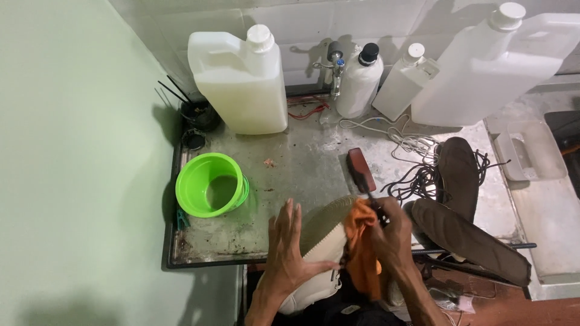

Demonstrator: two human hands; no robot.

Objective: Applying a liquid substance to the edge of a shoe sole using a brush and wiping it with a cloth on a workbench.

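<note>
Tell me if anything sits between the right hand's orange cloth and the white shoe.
Nothing visible does. The right hand presses the orange cloth straight against the white shoe, which the left hand steadies. The brush and brown insoles lie off to the side.

bucket (210, 184) left of shoe (320, 241) (jugs (241, 81) behind)
</note>
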